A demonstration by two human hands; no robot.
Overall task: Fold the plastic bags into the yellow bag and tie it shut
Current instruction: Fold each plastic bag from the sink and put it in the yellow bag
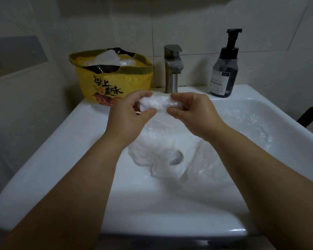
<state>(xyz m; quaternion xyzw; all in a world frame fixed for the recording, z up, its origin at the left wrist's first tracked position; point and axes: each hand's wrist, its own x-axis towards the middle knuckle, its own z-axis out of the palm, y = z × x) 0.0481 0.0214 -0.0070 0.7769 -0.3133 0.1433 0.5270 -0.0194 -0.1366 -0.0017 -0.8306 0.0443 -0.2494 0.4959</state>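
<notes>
Rolled clear plastic bag [158, 104], one, held level between both hands above the sink basin. Left hand [128, 112] pinches its left end, thumb under and fingers curled over; right hand [192, 112] pinches the right end the same way. Two hands, both grasping that roll.

Yellow bag [116, 83], one, at 10 o'clock from the hands, upright on the sink [43, 150] ledge, mouth open, white and black plastic showing inside.

Loose clear plastic [157, 150] at 6 o'clock from the hands, crumpled in the basin over the drain [175, 156], more spread toward 4 o'clock; sheet count cannot be told.

Faucet [172, 69], one, at 12 o'clock. Pump bottle [224, 69], one, at 2 o'clock on the ledge.
</notes>
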